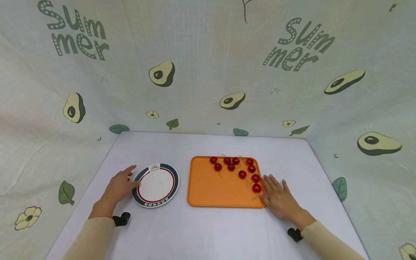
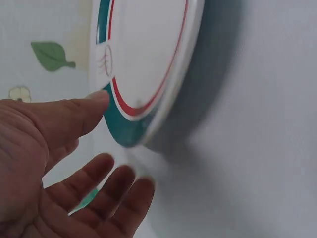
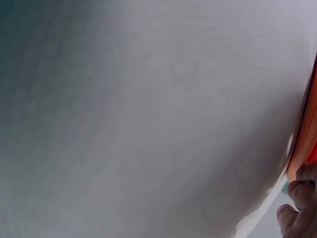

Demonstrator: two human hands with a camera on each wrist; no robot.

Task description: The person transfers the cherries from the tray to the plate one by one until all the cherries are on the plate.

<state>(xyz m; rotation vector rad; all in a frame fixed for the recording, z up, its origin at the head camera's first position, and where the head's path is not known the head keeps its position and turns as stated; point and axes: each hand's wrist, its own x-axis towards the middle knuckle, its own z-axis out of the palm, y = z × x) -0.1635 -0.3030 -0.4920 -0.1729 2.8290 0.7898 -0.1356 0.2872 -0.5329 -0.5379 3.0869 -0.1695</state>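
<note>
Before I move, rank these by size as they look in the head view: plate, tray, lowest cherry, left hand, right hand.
Largest to smallest:
1. Tray
2. Plate
3. Left hand and right hand: too alike to rank
4. Lowest cherry

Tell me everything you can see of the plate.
The plate is round and glossy, perhaps ceramic or melamine, with a white centre, thin red ring and dark-green rim band. A white patch on the far rim carries a steam-like drawing; the near rim has pale markings too small to read. It sits face up on the white tabletop, apart from the orange tray to its right. The thumb of the left hand overlaps its left edge, apparently touching.
</note>
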